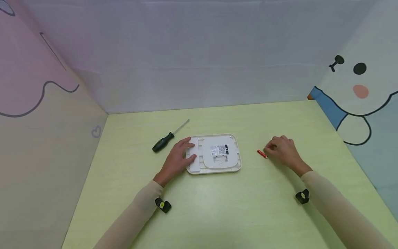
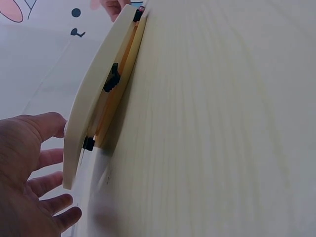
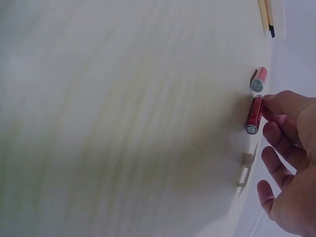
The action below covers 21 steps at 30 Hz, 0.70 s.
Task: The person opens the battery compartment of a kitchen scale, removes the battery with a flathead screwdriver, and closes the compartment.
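a pale yellow-green table (image 1: 217, 214) fills the view, walled in by printed panels – grey-lilac behind, pink and cream to the left, a cartoon bear (image 1: 357, 90) to the right. a white flat device (image 1: 217, 154) lies back-up at the table's middle. the left hand (image 1: 177, 160) rests on its left edge, fingers spread and fairly straight. a black-handled screwdriver (image 1: 168, 138) lies just beyond that hand. right of the device, the right hand (image 1: 284, 150) touches a red battery (image 3: 254, 114) with curled fingertips – a second red battery (image 3: 258, 79) lies just beside it, along with a small white cover piece (image 3: 247, 168).
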Motion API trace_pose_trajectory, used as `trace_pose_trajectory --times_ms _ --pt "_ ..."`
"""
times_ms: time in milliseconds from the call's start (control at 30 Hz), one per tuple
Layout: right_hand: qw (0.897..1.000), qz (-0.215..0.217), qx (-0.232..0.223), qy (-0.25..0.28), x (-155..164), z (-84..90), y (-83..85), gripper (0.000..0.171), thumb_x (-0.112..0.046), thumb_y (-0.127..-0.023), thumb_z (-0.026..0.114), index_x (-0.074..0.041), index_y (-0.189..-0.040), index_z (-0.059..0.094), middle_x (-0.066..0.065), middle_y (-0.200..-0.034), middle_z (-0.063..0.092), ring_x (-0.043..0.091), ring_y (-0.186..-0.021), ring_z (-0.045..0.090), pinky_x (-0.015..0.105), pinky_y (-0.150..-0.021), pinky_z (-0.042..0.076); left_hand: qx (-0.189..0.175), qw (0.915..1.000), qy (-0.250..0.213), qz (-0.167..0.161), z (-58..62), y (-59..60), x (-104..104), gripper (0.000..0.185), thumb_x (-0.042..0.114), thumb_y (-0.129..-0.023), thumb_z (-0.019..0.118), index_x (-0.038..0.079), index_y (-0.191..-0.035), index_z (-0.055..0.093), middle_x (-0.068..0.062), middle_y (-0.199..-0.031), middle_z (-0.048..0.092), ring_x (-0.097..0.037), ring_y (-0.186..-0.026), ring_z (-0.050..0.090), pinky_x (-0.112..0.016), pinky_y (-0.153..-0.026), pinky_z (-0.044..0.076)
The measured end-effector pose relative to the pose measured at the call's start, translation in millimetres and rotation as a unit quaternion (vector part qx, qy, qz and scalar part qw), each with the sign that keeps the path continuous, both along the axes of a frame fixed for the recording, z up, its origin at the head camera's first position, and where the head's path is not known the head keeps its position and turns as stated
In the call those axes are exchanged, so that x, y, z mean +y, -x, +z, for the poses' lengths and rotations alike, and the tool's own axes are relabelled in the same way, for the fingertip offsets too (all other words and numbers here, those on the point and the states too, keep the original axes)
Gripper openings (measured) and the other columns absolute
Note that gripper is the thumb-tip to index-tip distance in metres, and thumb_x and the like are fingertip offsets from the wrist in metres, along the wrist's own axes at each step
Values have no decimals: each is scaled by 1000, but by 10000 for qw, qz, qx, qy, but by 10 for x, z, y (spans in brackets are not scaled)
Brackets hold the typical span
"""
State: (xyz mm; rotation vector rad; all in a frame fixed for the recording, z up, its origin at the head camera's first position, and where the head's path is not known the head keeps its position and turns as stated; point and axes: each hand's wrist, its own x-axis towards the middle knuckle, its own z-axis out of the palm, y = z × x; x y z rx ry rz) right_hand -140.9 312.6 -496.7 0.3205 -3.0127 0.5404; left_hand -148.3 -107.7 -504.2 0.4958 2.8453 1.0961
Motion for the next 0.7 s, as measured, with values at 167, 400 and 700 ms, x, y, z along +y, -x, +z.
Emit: trace_pose_trajectory --times_ms 167,400,700 --pt "9999 -81 -13 65 1 -13 -9 12 -21 -86 72 -10 -86 77 2 -79 66 30 -82 54 48 -71 38 6 10000 -29 -4 -4 0 0 41 30 -89 69 14 -126 63 2 -153 41 -23 -143 35 -45 -113 35" --pt "9997 -140 18 217 28 31 -20 12 -21 -87 71 -11 -88 78 6 -85 69 30 -85 55 49 -72 39 -3 10000 -10 -11 4 -2 -1 41 30 -90 69 14 -127 63 2 -154 40 -23 -143 35 -45 -113 35" --pt "9973 -422 104 600 115 140 -26 19 -19 -92 67 -3 -99 72 15 -95 65 36 -91 56 56 -78 37 10 10000 -13 -16 -9 2 -8 41 31 -90 68 14 -127 62 3 -153 40 -23 -143 35 -45 -114 34"
